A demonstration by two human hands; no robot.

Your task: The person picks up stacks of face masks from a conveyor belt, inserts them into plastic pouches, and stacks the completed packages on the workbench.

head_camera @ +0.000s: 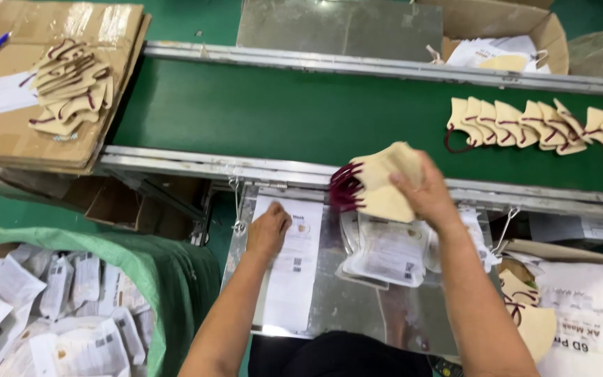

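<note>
Right hand (423, 192) clenched a stack of beige masks (385, 183) above the steel tabletop (343, 300), long axis running 10-to-4. Left hand (268, 229), released, pressed flat on a white pouch (289, 272). Masks lay at 2 o'clock from it; right hand nearer.
</note>
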